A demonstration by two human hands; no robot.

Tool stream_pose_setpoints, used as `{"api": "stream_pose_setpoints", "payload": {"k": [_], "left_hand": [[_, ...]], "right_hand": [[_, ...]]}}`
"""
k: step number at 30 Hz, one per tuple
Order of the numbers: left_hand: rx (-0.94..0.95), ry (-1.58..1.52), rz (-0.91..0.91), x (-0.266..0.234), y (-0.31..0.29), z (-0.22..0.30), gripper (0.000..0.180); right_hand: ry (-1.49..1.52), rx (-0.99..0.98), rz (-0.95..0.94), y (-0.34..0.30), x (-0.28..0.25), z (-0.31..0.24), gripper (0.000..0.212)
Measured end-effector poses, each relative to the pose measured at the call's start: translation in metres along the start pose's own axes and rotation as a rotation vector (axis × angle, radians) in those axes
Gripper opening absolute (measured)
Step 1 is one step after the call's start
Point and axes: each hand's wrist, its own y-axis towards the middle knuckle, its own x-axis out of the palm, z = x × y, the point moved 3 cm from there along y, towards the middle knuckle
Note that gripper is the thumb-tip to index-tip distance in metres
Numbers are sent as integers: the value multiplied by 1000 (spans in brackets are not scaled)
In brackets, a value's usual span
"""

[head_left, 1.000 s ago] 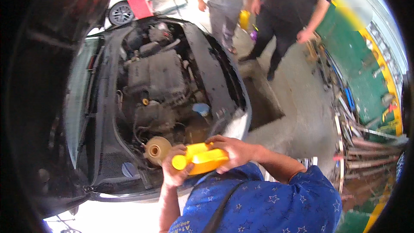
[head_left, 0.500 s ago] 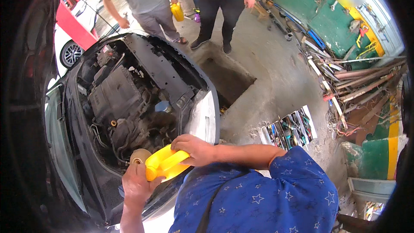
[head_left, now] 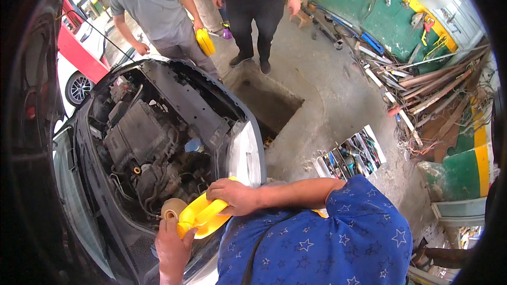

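A yellow plastic jug [head_left: 210, 224] lies tilted over the near edge of the car's engine bay, its capped end toward the left. My right hand [head_left: 237, 198] is closed over the jug's top and handle. At the other end, my left hand [head_left: 173, 245] has its thumb and fingers around the yellow cap [head_left: 184, 228], which sits on the jug's neck. A beige round reservoir [head_left: 173, 209] is just beyond my left fingertips. The engine [head_left: 138, 132] fills the open bay farther off, with a small yellow-ringed opening [head_left: 137, 170] on it.
Two people stand beyond the car; one holds another yellow jug [head_left: 205, 42]. A floor pit [head_left: 269, 103] opens right of the bumper. An open toolbox [head_left: 353, 155] full of tools sits on the floor. Scrap rods and pipes [head_left: 438, 89] are piled along the green wall.
My view has shifted a little, showing more of the two people. The jug and both hands sit slightly lower in the picture; my grip on the jug looks the same.
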Motion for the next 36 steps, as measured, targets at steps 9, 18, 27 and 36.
{"api": "stream_pose_setpoints", "payload": {"k": [9,18,27,36], "left_hand": [[-278,-1464,469,73,-14,-79,32],[9,-1892,409,160,5,-58,66],[105,-1466,118,194,4,-47,77],[-58,-1618,452,224,9,-14,78]], "right_hand": [[121,46,192,26,-24,-9,31],[177,-185,2,92,-84,-90,30],[109,-39,-134,111,-58,-103,33],[-190,-189,-510,140,-20,-102,46]]}}
